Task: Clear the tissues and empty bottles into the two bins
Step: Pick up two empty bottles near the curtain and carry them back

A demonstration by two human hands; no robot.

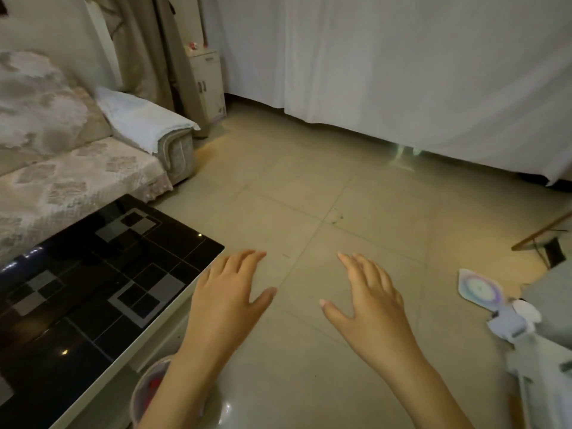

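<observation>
My left hand (230, 287) and my right hand (370, 297) are stretched out palm down over the tiled floor, fingers straight and spread, holding nothing. No tissue or bottle shows in this view. Under my left forearm, beside the table's near corner, a pale round bin (145, 387) peeks out with something red inside; most of it is hidden by my arm. I cannot see a second bin.
A black glass coffee table (93, 274) fills the lower left, with a lace-covered sofa (71, 178) behind it. White curtains (402, 72) hang along the far side, a small cabinet (209, 85) stands in the corner, and a white fan-like object (479, 287) and clutter lie at right.
</observation>
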